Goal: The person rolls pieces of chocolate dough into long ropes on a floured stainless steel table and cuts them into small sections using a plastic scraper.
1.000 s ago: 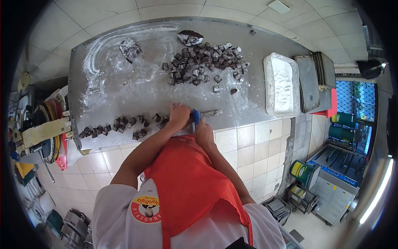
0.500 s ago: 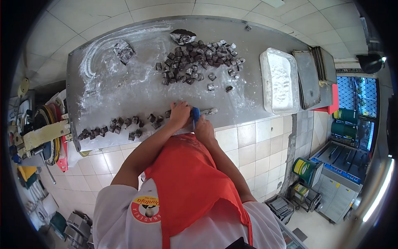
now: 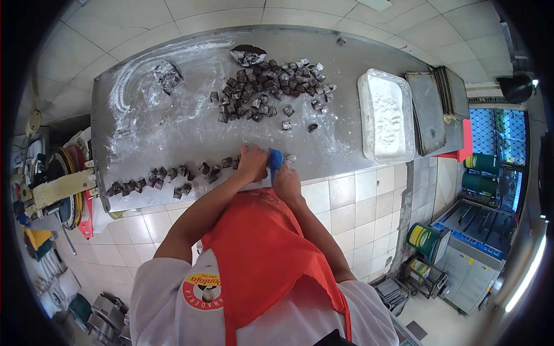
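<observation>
At the near edge of the metal table my right hand [image 3: 285, 180] grips a blue scraper [image 3: 276, 158], its blade held edge-down. Close beside it on the left, my left hand [image 3: 252, 164] is bent over dark, chocolate-coloured dough, which its fingers mostly hide. A flour-dusted end of the dough strip [image 3: 291, 158] sticks out to the right of the scraper. Cut dark dough pieces [image 3: 156, 179] lie in a loose row leftward from my left hand. Farther back, a large heap of floured dough cubes [image 3: 271, 86] spreads over the table.
Two larger dark dough lumps, one at far left [image 3: 168, 77] and one behind the heap [image 3: 248, 55], rest on the floured metal table [image 3: 156, 138]. To the right stand a white tub of flour [image 3: 386, 115] and stacked metal trays [image 3: 426, 115]. A machine [image 3: 461, 254] stands at lower right.
The view has shifted slightly, carrying the table's things a little left. The scraper now looks narrower and more upright, and less of the dough strip shows to its right. Both hands remain close together.
</observation>
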Tool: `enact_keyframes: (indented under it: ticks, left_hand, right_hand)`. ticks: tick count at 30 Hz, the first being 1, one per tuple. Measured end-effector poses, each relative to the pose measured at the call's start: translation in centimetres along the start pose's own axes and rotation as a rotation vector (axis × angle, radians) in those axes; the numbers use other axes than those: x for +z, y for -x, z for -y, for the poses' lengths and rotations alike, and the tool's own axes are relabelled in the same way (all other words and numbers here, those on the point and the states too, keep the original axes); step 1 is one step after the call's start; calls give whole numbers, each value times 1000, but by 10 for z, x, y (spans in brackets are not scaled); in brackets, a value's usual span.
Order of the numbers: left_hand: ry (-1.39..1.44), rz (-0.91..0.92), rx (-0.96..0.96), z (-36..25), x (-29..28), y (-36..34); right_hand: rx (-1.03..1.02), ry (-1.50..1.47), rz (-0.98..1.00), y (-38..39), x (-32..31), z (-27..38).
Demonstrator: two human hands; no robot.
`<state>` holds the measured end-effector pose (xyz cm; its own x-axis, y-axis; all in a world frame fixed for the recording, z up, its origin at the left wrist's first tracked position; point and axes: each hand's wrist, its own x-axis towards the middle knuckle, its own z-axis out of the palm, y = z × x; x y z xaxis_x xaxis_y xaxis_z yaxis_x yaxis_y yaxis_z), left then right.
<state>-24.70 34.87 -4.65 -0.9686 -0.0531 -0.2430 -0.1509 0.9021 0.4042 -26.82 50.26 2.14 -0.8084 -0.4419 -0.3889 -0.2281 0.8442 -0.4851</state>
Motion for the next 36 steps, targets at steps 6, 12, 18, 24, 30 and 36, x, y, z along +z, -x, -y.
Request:
enact_keyframes:
  ticks: [6, 12, 18, 24, 30, 36]
  left_hand:
    - [95, 163, -67, -27, -38, -5]
    - [-24, -128, 58, -16, 12, -17]
    - [188, 108, -39, -39, -34, -22]
    - [101, 117, -22, -42, -2, -27]
    - [-3, -95, -14, -43, 18, -34]
    - [74, 47, 7, -64, -18, -29]
  right_hand:
    - [16, 18, -29, 3, -18, -8]
    - [-24, 58, 10, -11, -2, -30]
    - [-24, 18, -47, 4, -44, -22]
    - [27, 106, 17, 4, -31, -33]
    - [-112, 99, -66, -1, -34, -49]
    - [57, 30, -103, 6, -61, -46]
